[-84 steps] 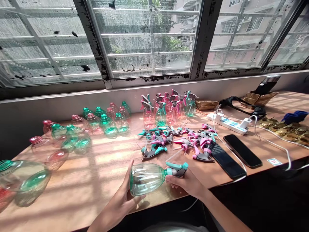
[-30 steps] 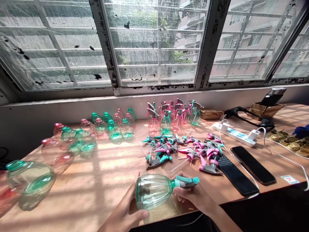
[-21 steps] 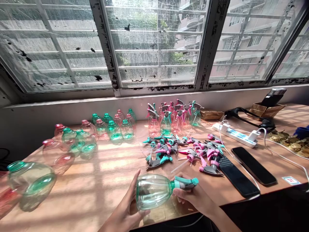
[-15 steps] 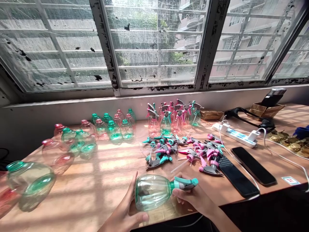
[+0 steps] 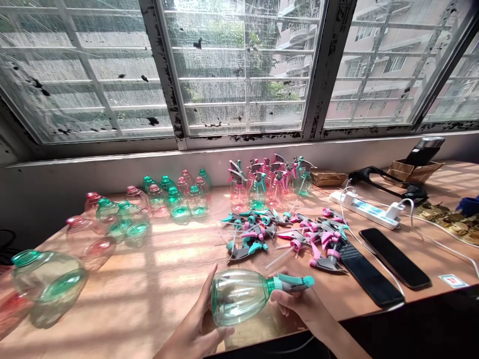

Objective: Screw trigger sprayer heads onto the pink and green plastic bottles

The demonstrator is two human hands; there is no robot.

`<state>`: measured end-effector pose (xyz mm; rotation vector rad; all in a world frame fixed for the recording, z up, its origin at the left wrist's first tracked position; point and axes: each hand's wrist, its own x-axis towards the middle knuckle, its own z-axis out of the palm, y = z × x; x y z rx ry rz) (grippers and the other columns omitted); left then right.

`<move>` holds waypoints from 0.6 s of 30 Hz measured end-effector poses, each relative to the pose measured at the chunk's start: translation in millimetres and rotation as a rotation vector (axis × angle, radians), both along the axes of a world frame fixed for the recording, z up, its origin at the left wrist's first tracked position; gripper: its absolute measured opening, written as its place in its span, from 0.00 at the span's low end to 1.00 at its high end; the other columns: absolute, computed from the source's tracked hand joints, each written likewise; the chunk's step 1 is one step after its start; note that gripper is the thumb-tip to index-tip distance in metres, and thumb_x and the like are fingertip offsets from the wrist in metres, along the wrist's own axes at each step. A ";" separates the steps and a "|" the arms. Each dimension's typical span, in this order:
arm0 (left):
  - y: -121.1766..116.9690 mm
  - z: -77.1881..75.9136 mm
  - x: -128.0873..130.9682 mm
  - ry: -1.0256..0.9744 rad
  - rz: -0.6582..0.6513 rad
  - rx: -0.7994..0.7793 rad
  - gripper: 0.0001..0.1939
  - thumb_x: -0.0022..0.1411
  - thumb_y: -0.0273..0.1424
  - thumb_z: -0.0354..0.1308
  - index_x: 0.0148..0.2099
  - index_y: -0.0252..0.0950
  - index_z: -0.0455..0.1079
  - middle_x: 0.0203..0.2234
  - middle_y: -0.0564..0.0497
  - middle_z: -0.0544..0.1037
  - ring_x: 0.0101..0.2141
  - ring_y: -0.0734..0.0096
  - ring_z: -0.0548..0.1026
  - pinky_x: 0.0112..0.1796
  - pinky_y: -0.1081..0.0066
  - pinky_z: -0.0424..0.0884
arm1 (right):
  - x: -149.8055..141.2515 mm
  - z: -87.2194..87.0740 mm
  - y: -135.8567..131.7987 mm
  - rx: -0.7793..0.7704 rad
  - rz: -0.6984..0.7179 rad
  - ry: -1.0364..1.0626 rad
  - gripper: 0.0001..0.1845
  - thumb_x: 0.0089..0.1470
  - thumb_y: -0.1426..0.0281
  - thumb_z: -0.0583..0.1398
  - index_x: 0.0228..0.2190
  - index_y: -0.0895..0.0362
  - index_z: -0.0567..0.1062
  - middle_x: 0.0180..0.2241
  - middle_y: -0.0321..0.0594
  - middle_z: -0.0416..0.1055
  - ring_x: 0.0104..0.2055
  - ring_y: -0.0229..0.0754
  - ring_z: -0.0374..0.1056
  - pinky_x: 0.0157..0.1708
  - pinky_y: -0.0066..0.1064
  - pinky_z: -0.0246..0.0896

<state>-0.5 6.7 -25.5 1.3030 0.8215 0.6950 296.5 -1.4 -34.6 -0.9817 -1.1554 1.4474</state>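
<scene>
A clear green spray bottle [image 5: 239, 297] lies sideways in the air over the table's front edge, its base to the left. My left hand [image 5: 198, 319] is wrapped around the base end, thumb below and fingers behind. At the neck, my right hand [image 5: 299, 304] grips the teal and grey spray head [image 5: 292, 282], which sits on the bottle's mouth. Through the bottle wall a thin tube shows. Just beyond lies a pile of loose pink, teal and grey spray heads [image 5: 262, 229], some with straws sticking out.
Open green and pink bottles [image 5: 177, 202] stand at the left and back left. Bottles with spray heads [image 5: 257, 192] are grouped near the window. Rightward lie two phones [image 5: 394, 257], a white power strip [image 5: 368, 209] with cables, a black strap [image 5: 385, 179] and gold-coloured pieces [image 5: 445, 219].
Both hands and the spray bottle have shifted slightly to the right. My right hand and the spray head have turned a little; the grip stays on both ends.
</scene>
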 end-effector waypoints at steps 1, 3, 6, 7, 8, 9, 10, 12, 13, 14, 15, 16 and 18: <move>0.2 -1.8 -1.2 0.000 -0.004 -0.002 0.62 0.66 0.45 0.70 0.80 0.53 0.24 0.75 0.47 0.61 0.72 0.48 0.61 0.72 0.57 0.53 | 0.3 1.3 0.1 0.003 -0.004 0.004 0.24 0.51 0.49 0.74 0.37 0.54 0.76 0.21 0.29 0.67 0.22 0.38 0.61 0.24 0.31 0.58; 1.1 -7.5 -4.7 0.002 -0.013 0.009 0.61 0.66 0.45 0.70 0.80 0.54 0.25 0.77 0.49 0.58 0.74 0.48 0.58 0.73 0.56 0.50 | -0.2 3.8 -0.8 0.011 -0.008 0.004 0.25 0.52 0.47 0.73 0.32 0.54 0.76 0.21 0.30 0.68 0.23 0.38 0.62 0.25 0.31 0.60; 2.4 -16.3 -9.4 0.000 -0.021 0.045 0.54 0.68 0.44 0.68 0.80 0.57 0.34 0.79 0.56 0.52 0.77 0.50 0.49 0.74 0.57 0.44 | -2.8 6.5 -3.7 0.003 -0.042 -0.001 0.27 0.51 0.45 0.73 0.29 0.55 0.75 0.20 0.31 0.68 0.23 0.38 0.63 0.26 0.31 0.61; 2.6 -18.0 -10.2 -0.004 -0.023 0.051 0.51 0.68 0.44 0.68 0.80 0.59 0.37 0.79 0.58 0.50 0.77 0.51 0.47 0.75 0.57 0.44 | -3.6 6.9 -4.6 -0.001 -0.062 0.004 0.27 0.50 0.45 0.74 0.30 0.55 0.76 0.20 0.30 0.68 0.23 0.38 0.63 0.26 0.31 0.61; 2.7 -18.8 -10.4 -0.007 -0.022 0.055 0.50 0.68 0.43 0.68 0.79 0.60 0.40 0.79 0.60 0.50 0.77 0.51 0.46 0.75 0.58 0.44 | -4.2 7.0 -5.2 -0.003 -0.080 0.010 0.27 0.50 0.45 0.74 0.31 0.55 0.76 0.19 0.29 0.68 0.22 0.38 0.63 0.26 0.31 0.61; 2.8 -18.8 -10.1 -0.007 -0.019 0.055 0.50 0.68 0.43 0.69 0.79 0.61 0.40 0.79 0.60 0.50 0.77 0.51 0.46 0.75 0.57 0.44 | -4.4 6.9 -5.4 -0.002 -0.091 0.015 0.27 0.49 0.45 0.74 0.31 0.55 0.76 0.19 0.29 0.68 0.22 0.37 0.63 0.25 0.30 0.61; 2.8 -18.0 -9.4 -0.002 -0.016 0.050 0.51 0.67 0.43 0.69 0.79 0.61 0.40 0.79 0.59 0.50 0.77 0.50 0.47 0.74 0.56 0.45 | -4.3 6.6 -5.3 0.001 -0.088 0.016 0.27 0.50 0.45 0.74 0.31 0.55 0.76 0.19 0.29 0.68 0.22 0.37 0.63 0.25 0.30 0.61; 2.6 -15.0 -6.9 0.007 -0.005 0.034 0.54 0.66 0.44 0.70 0.79 0.62 0.36 0.79 0.58 0.50 0.77 0.47 0.48 0.74 0.55 0.48 | -3.2 5.8 -4.3 0.013 -0.063 0.012 0.27 0.51 0.46 0.74 0.30 0.55 0.76 0.19 0.29 0.68 0.22 0.37 0.63 0.26 0.30 0.62; 2.4 -13.3 -5.6 0.005 -0.001 0.029 0.56 0.66 0.44 0.71 0.79 0.61 0.33 0.79 0.57 0.49 0.76 0.47 0.49 0.73 0.55 0.49 | -2.3 5.4 -3.6 0.017 -0.052 0.011 0.27 0.51 0.45 0.74 0.30 0.55 0.75 0.20 0.29 0.68 0.23 0.37 0.63 0.26 0.30 0.62; 2.2 -11.6 -4.4 -0.001 0.001 0.023 0.57 0.66 0.44 0.71 0.79 0.61 0.32 0.80 0.56 0.49 0.76 0.47 0.50 0.73 0.56 0.51 | -1.4 5.0 -2.9 0.020 -0.041 0.008 0.27 0.51 0.45 0.73 0.30 0.55 0.75 0.20 0.29 0.68 0.23 0.37 0.63 0.26 0.30 0.62; 1.9 -10.3 -3.5 -0.007 0.002 0.019 0.57 0.67 0.44 0.70 0.79 0.60 0.30 0.80 0.56 0.49 0.76 0.47 0.52 0.72 0.58 0.53 | -0.6 4.7 -2.3 0.021 -0.035 0.004 0.27 0.51 0.45 0.73 0.31 0.55 0.76 0.20 0.29 0.68 0.23 0.37 0.63 0.26 0.30 0.62; 1.5 -9.4 -3.0 -0.011 0.001 0.016 0.57 0.67 0.45 0.70 0.79 0.60 0.29 0.80 0.55 0.49 0.75 0.48 0.54 0.71 0.60 0.56 | 0.1 4.4 -1.8 0.021 -0.032 0.000 0.27 0.52 0.45 0.73 0.31 0.55 0.75 0.20 0.29 0.68 0.23 0.37 0.63 0.26 0.31 0.63; 0.8 -9.2 -3.5 -0.009 0.001 0.005 0.57 0.67 0.45 0.70 0.79 0.59 0.29 0.79 0.54 0.50 0.74 0.48 0.57 0.69 0.63 0.61 | 0.7 4.2 -1.5 0.024 -0.030 -0.006 0.26 0.52 0.45 0.73 0.31 0.55 0.75 0.21 0.30 0.68 0.23 0.38 0.63 0.27 0.32 0.63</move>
